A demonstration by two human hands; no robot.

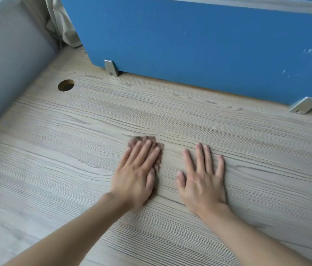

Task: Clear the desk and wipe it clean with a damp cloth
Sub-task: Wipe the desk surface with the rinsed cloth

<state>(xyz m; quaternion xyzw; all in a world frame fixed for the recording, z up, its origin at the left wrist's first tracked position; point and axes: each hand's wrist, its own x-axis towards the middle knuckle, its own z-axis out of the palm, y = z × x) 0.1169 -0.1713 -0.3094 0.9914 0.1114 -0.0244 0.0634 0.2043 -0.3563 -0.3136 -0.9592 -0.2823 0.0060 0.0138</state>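
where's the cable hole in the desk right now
In the head view the round cable hole is at the far left of the desk, left of the left metal bracket under the blue partition.

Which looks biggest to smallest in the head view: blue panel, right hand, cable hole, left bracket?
1. blue panel
2. right hand, though nearness inflates it
3. left bracket and cable hole look alike, so unranked

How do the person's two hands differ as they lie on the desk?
The left hand keeps its fingers close together; the right hand spreads them. The left hand covers something brownish, too blurred to name; the right hand lies on bare wood. Both are flat, palms down, on the desk.
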